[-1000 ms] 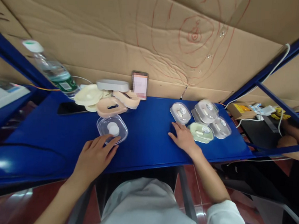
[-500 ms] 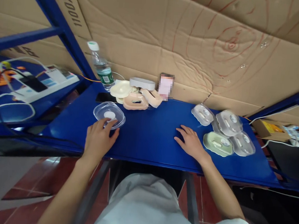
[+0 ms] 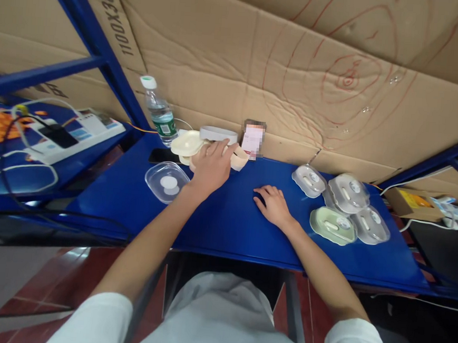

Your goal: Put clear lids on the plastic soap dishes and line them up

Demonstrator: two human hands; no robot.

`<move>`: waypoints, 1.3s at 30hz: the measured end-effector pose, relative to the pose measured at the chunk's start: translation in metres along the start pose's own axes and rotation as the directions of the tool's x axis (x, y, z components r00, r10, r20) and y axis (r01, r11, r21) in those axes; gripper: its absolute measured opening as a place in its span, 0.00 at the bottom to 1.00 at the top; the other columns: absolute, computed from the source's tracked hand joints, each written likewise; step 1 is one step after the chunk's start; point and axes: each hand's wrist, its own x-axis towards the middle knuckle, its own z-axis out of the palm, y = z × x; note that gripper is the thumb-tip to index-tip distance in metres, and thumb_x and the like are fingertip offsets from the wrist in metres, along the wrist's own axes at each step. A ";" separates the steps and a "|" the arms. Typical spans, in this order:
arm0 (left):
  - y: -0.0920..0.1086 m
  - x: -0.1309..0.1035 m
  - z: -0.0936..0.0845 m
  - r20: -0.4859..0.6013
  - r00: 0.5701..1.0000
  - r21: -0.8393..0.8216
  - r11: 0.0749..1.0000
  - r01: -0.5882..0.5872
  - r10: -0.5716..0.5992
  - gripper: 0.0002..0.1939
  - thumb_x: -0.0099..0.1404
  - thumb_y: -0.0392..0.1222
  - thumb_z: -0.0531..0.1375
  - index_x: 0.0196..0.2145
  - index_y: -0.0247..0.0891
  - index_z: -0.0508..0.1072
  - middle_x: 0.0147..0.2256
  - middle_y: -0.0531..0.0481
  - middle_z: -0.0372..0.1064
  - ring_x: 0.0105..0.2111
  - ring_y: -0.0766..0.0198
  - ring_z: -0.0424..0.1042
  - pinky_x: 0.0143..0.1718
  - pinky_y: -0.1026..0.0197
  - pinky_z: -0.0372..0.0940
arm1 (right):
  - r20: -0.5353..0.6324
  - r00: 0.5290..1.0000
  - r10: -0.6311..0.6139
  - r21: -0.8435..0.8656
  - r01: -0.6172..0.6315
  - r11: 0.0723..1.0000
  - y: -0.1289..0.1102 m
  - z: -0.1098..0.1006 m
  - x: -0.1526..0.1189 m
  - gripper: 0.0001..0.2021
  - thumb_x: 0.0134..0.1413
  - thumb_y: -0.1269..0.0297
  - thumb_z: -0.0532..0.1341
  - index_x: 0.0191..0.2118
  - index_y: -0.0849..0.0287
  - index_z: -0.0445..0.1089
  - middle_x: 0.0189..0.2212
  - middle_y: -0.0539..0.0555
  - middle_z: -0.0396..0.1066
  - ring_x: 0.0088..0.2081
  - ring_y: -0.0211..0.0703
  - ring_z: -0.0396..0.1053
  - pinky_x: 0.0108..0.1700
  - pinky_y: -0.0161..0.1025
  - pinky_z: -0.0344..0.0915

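Observation:
My left hand (image 3: 213, 165) reaches over the pile of plastic parts at the back of the blue table (image 3: 225, 219), fingers apart above the peach pieces (image 3: 238, 158); whether its fingertips touch them I cannot tell. Around it lie a cream oval piece (image 3: 187, 143) and a pale grey oblong piece (image 3: 218, 133). Nearer me are clear plastic lids (image 3: 160, 181), apparently stacked, with white round spots. My right hand (image 3: 273, 204) rests on the tabletop, fingers loosely spread and holding nothing. To its right sit a green lidded box (image 3: 331, 224) and several greyish lidded boxes (image 3: 348, 191).
A water bottle (image 3: 160, 116) stands at the back left, with a dark phone (image 3: 162, 156) lying before it. A blurred-out card or phone (image 3: 252, 140) leans on the cardboard wall (image 3: 207, 48). Power strip (image 3: 79, 138) and cables occupy the left side; a cardboard box (image 3: 414, 204) is at right.
My left hand has left the clear lids and moved forward and right to the peach pieces. The right hand has shifted slightly left on the table.

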 end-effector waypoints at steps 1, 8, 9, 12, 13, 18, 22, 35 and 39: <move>-0.002 0.013 0.006 0.002 1.000 0.022 1.000 0.016 -0.016 0.30 0.73 0.33 0.50 0.72 0.36 0.63 0.72 0.34 0.59 0.71 0.41 0.61 0.70 0.37 0.51 | -0.006 1.000 -0.006 0.001 0.006 1.000 0.001 0.001 -0.002 0.18 0.77 0.59 0.57 0.63 0.57 0.73 0.57 0.63 0.75 0.57 0.57 0.71 0.58 0.53 0.65; -0.046 0.057 0.009 0.095 0.981 0.114 0.981 0.155 -0.167 0.29 0.68 0.29 0.51 0.64 0.38 0.72 0.59 0.33 0.76 0.62 0.39 0.71 0.66 0.30 0.53 | -0.025 0.999 -0.043 0.020 0.043 0.999 0.006 0.003 -0.007 0.18 0.77 0.57 0.57 0.64 0.55 0.73 0.57 0.62 0.75 0.57 0.55 0.71 0.59 0.52 0.66; -0.049 0.055 0.002 0.089 0.982 0.122 0.980 0.154 -0.166 0.26 0.70 0.31 0.52 0.62 0.38 0.75 0.56 0.33 0.77 0.59 0.39 0.73 0.64 0.32 0.56 | -0.023 0.999 -0.045 0.024 0.045 0.999 0.006 0.003 -0.006 0.18 0.77 0.57 0.57 0.64 0.56 0.73 0.57 0.62 0.75 0.58 0.55 0.71 0.59 0.53 0.66; -0.038 0.034 -0.021 0.020 0.995 0.116 0.988 0.099 -0.102 0.24 0.72 0.34 0.54 0.62 0.37 0.75 0.54 0.33 0.78 0.56 0.39 0.75 0.58 0.38 0.64 | -0.022 0.999 -0.050 0.061 0.051 0.997 0.006 0.001 -0.007 0.19 0.77 0.56 0.56 0.63 0.55 0.73 0.57 0.62 0.75 0.58 0.57 0.72 0.60 0.56 0.67; -0.028 0.021 -0.028 -0.007 0.999 0.105 0.993 0.050 -0.050 0.24 0.73 0.34 0.54 0.64 0.38 0.74 0.54 0.34 0.77 0.56 0.40 0.74 0.57 0.39 0.64 | -0.032 0.998 -0.050 0.091 0.053 0.994 0.007 -0.001 -0.007 0.19 0.77 0.55 0.56 0.64 0.54 0.73 0.57 0.62 0.75 0.59 0.58 0.72 0.61 0.57 0.67; 0.045 -0.059 -0.026 0.103 0.938 -0.008 0.943 -0.333 0.332 0.25 0.76 0.31 0.52 0.66 0.43 0.72 0.53 0.41 0.77 0.52 0.50 0.76 0.58 0.45 0.67 | -0.264 0.964 0.004 0.407 0.108 0.907 0.014 -0.018 -0.012 0.26 0.79 0.47 0.46 0.72 0.50 0.64 0.63 0.60 0.72 0.61 0.53 0.72 0.64 0.55 0.69; 0.069 -0.084 0.007 0.282 0.870 -0.154 0.914 -0.375 0.405 0.22 0.75 0.28 0.53 0.61 0.38 0.75 0.50 0.40 0.78 0.51 0.51 0.77 0.57 0.45 0.70 | -0.268 0.952 -0.147 0.433 0.256 0.864 0.010 -0.022 -0.015 0.30 0.79 0.43 0.41 0.69 0.49 0.68 0.64 0.60 0.71 0.65 0.54 0.68 0.67 0.57 0.65; -0.080 -0.020 -0.027 0.135 0.919 0.058 0.929 0.367 -0.371 0.31 0.71 0.48 0.61 0.68 0.40 0.67 0.71 0.29 0.60 0.72 0.30 0.57 0.69 0.21 0.49 | 0.022 0.961 -0.275 0.134 0.270 0.953 -0.004 -0.007 -0.013 0.22 0.75 0.54 0.59 0.69 0.50 0.70 0.71 0.62 0.66 0.72 0.58 0.60 0.70 0.59 0.55; -0.103 -0.010 -0.018 0.250 0.844 0.112 0.880 0.462 -0.475 0.34 0.70 0.54 0.60 0.69 0.39 0.66 0.72 0.27 0.57 0.72 0.25 0.55 0.67 0.16 0.45 | -0.040 0.967 -0.250 0.141 0.253 0.957 -0.006 -0.012 -0.016 0.21 0.76 0.52 0.58 0.68 0.50 0.70 0.70 0.61 0.67 0.72 0.56 0.62 0.70 0.56 0.56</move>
